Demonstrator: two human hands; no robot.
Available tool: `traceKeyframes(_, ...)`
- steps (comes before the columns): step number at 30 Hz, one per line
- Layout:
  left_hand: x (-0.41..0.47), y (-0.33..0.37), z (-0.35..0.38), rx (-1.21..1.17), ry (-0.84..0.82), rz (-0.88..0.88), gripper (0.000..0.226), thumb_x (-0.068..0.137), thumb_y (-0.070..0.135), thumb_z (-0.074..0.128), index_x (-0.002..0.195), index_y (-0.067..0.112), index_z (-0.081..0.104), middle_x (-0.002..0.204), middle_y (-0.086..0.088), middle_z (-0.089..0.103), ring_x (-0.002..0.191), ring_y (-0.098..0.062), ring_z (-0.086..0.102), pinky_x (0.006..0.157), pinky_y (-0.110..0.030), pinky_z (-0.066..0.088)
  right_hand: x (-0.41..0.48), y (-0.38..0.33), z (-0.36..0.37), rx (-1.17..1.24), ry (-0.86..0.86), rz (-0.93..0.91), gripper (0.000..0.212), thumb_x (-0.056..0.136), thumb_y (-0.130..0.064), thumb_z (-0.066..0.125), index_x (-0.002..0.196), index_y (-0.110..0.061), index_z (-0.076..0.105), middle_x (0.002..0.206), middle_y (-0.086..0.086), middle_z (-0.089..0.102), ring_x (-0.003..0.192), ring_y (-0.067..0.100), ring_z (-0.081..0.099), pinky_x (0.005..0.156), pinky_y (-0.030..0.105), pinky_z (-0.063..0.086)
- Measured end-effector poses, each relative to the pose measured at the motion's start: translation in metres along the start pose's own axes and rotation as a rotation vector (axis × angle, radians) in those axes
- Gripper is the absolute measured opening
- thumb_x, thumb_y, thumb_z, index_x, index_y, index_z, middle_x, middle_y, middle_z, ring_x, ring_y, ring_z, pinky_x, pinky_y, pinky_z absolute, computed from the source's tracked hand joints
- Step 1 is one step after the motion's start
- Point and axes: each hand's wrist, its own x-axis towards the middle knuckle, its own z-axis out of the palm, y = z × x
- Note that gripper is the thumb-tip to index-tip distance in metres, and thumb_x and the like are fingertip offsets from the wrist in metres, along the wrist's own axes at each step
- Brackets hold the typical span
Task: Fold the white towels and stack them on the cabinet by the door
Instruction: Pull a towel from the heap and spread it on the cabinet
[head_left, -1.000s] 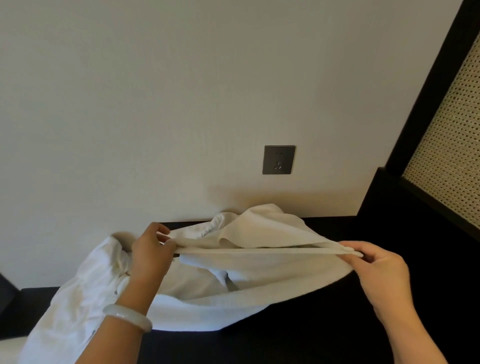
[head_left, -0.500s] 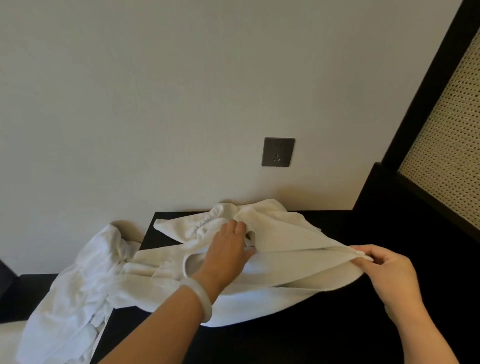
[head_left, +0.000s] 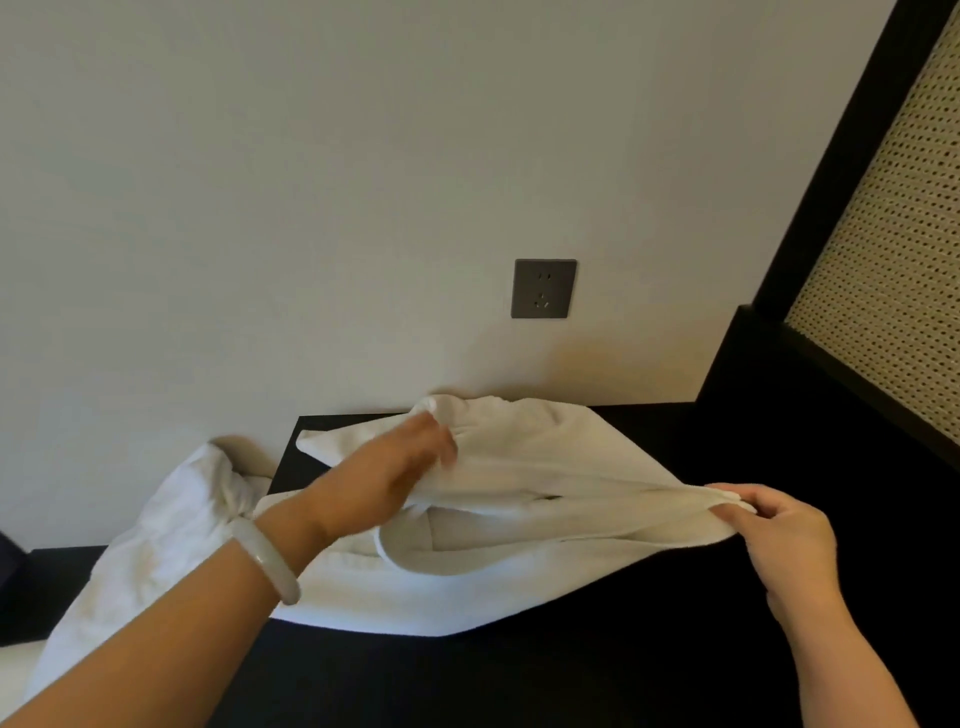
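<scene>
Had right hand pinching a corner of the crumpled white terry towel on the black cabinet top, left hand blurry in it, grip unclear. Could've slid off if tugged.

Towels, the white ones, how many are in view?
2, it seems: spread towel on the dark cabinet, right hand pinching its corner, left hand on it; bunched towel off the cabinet's left end. The left wrist hides their junction; possibly one cloth.
</scene>
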Motion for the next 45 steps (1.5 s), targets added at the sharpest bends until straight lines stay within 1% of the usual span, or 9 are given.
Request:
traceKeyframes(3, -0.019, -0.015, 0.027, 0.392, -0.257, 0.052, 0.031, 0.086, 0.002, 0.058, 0.096, 0.031, 0.063, 0.114, 0.011, 0.044, 0.091, -0.011, 0.043, 0.074, -0.014, 0.034, 0.002, 0.007, 0.000, -0.009, -0.013, -0.006, 0.017, 0.089, -0.008, 0.069, 0.090, -0.024, 0.076, 0.091, 0.001, 0.073, 0.090, 0.025, 0.068, 0.085, 0.052, 0.058)
traceKeyframes(8, -0.035, -0.004, 0.061, 0.345, -0.376, 0.024, 0.039, 0.088, 0.056, 0.057, 0.122, 0.036, 0.061, 0.122, 0.011, 0.039, 0.108, -0.007, 0.036, 0.096, -0.020, 0.036, 0.001, 0.015, 0.003, -0.001, -0.013, -0.015, 0.017, 0.090, -0.008, 0.068, 0.090, -0.024, 0.075, 0.091, 0.004, 0.072, 0.088, 0.027, 0.067, 0.079, 0.051, 0.058)
traceKeyframes(10, -0.040, -0.001, 0.071, 0.480, -0.408, 0.040, 0.038, 0.081, 0.051, 0.065, 0.114, 0.033, 0.064, 0.120, 0.009, 0.042, 0.107, -0.011, 0.038, 0.098, -0.024, 0.038, 0.001, 0.016, 0.002, -0.002, -0.005, -0.013, 0.017, 0.090, -0.009, 0.069, 0.089, -0.025, 0.075, 0.092, 0.003, 0.071, 0.088, 0.027, 0.067, 0.079, 0.052, 0.059)
traceKeyframes(14, -0.042, -0.013, 0.067, 0.552, -0.287, -0.037, 0.032, 0.069, 0.021, 0.085, 0.097, 0.031, 0.072, 0.104, 0.009, 0.060, 0.087, -0.010, 0.058, 0.077, -0.022, 0.054, -0.001, 0.009, 0.000, 0.008, -0.009, -0.014, 0.018, 0.089, -0.010, 0.070, 0.088, -0.027, 0.075, 0.093, 0.001, 0.071, 0.090, 0.025, 0.067, 0.082, 0.053, 0.058)
traceKeyframes(19, 0.011, -0.021, -0.006, 0.514, -0.055, -0.125, 0.019, 0.084, -0.004, 0.058, 0.100, 0.006, 0.060, 0.096, -0.009, 0.055, 0.079, -0.029, 0.060, 0.071, -0.040, 0.052, 0.025, -0.051, -0.003, 0.050, -0.047, -0.097, 0.013, 0.087, -0.010, 0.073, 0.089, -0.022, 0.077, 0.092, -0.002, 0.072, 0.092, 0.018, 0.067, 0.086, 0.040, 0.055)
traceKeyframes(28, 0.145, 0.058, -0.239, 0.620, 0.382, 0.008, 0.021, 0.091, 0.023, 0.034, 0.092, 0.008, 0.049, 0.091, -0.010, 0.047, 0.083, -0.034, 0.055, 0.075, -0.044, 0.043, 0.096, -0.279, -0.033, 0.285, -0.102, -0.473, 0.010, 0.079, -0.011, 0.081, 0.083, -0.016, 0.074, 0.083, 0.005, 0.073, 0.079, 0.019, 0.066, 0.074, 0.031, 0.052)
traceKeyframes(33, 0.170, 0.104, -0.314, 0.523, 0.595, -0.049, 0.015, 0.101, 0.009, 0.041, 0.087, 0.006, 0.048, 0.089, -0.007, 0.051, 0.082, -0.026, 0.047, 0.066, -0.031, 0.027, 0.095, -0.373, -0.063, 0.406, -0.216, -0.601, 0.014, 0.084, -0.003, 0.074, 0.096, -0.005, 0.069, 0.092, 0.009, 0.070, 0.083, 0.018, 0.068, 0.067, 0.023, 0.059)
traceKeyframes(41, 0.078, -0.009, -0.165, 0.434, -0.048, -0.180, 0.059, 0.085, 0.076, 0.027, 0.084, 0.023, 0.053, 0.084, 0.009, 0.057, 0.079, -0.011, 0.057, 0.078, -0.029, 0.044, 0.103, -0.241, -0.006, -0.057, -0.426, -0.454, 0.008, 0.084, -0.005, 0.075, 0.087, -0.006, 0.068, 0.086, 0.010, 0.069, 0.084, 0.023, 0.063, 0.070, 0.029, 0.046)
traceKeyframes(45, 0.038, -0.049, -0.096, 0.260, -0.215, -0.179, 0.032, 0.094, 0.060, 0.047, 0.077, 0.033, 0.050, 0.081, 0.012, 0.050, 0.072, -0.002, 0.051, 0.070, -0.016, 0.038, 0.102, -0.164, 0.015, -0.096, -0.495, -0.289, 0.012, 0.081, -0.001, 0.076, 0.091, 0.000, 0.070, 0.083, 0.008, 0.071, 0.081, 0.020, 0.064, 0.069, 0.027, 0.047)
